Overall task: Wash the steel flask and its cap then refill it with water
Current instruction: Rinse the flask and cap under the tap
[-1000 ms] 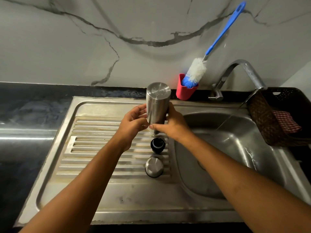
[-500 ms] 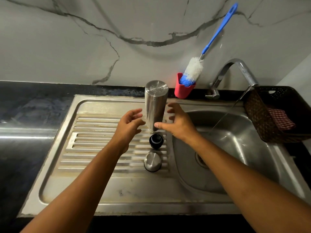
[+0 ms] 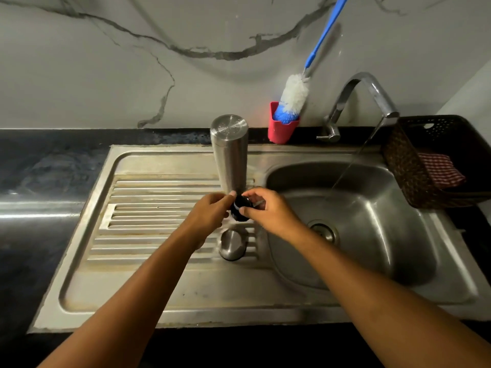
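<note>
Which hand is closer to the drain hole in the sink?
Right. The right hand sits just left of the drain hole, at the basin edge. The left hand is farther left, over the ribbed drainboard, beyond the black stopper both pinch.

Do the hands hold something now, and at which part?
The left hand and the right hand pinch the small black stopper by its opposite sides. The steel flask stands unheld.
</note>
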